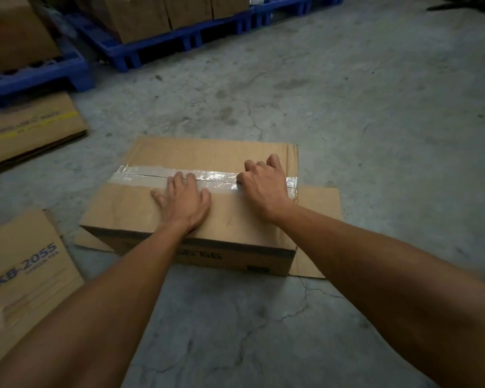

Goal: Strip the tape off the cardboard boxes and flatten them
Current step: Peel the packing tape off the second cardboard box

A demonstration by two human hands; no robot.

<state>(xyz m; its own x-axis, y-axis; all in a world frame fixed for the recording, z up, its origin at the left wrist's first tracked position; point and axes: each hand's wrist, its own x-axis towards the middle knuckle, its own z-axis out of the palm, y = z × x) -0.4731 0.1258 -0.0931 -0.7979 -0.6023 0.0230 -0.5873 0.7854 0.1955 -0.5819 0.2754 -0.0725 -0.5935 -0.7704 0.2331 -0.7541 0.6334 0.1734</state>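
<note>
A brown cardboard box (pixel 185 152) stands on the concrete floor in the middle of the view, its two top flaps closed. A strip of clear tape (pixel 140 172) runs along the seam from left to right. My left hand (pixel 184 201) lies flat on the near flap, fingers spread, fingertips touching the tape. My right hand (pixel 263 180) rests on the seam near the right end, its fingers curled in over the tape; whether it pinches the tape cannot be told. The box's lower flaps (pixel 318 219) spread out on the floor at its right.
A flattened box printed KB-2055 (pixel 25 270) lies at the near left and another flat box (pixel 31 127) further back on the left. Blue pallets (pixel 163 43) with stacked cartons (pixel 140 15) stand along the back. Bare cracked concrete floor (pixel 375 107) lies to the right.
</note>
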